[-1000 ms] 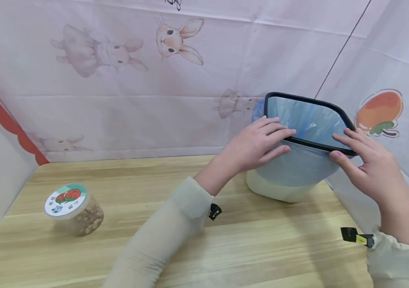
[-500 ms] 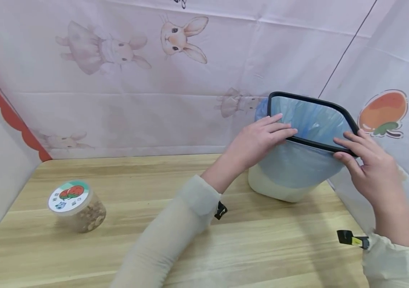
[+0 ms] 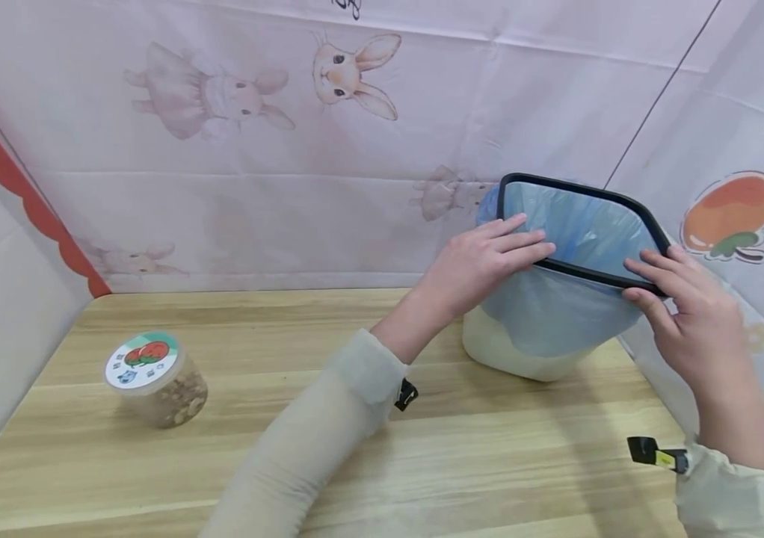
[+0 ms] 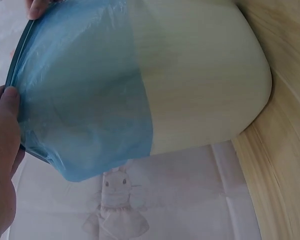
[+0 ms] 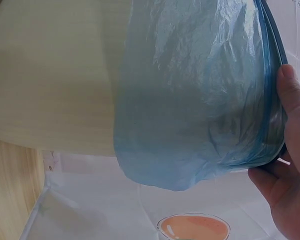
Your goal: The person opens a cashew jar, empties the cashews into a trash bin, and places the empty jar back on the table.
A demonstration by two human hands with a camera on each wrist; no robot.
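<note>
Wood-grain tabletop under lined bin, rabbit-print wall covering behind.

Tub: lower left of the frame, upright, brown bits showing through its clear side, too small to name.
Lid: on the tub, white and green, red fruit printed on it.
Tabletop: pale wood grain, across the bottom.
Wall cloth: pinkish, creased, behind everything.
Rabbit face: printed sideways, top centre.
Dressed rabbit: fainter, upper left.
Orange fruit print: right side, green leaves downward.
Scalloped border: red, far left, slanting to the tabletop.
</note>
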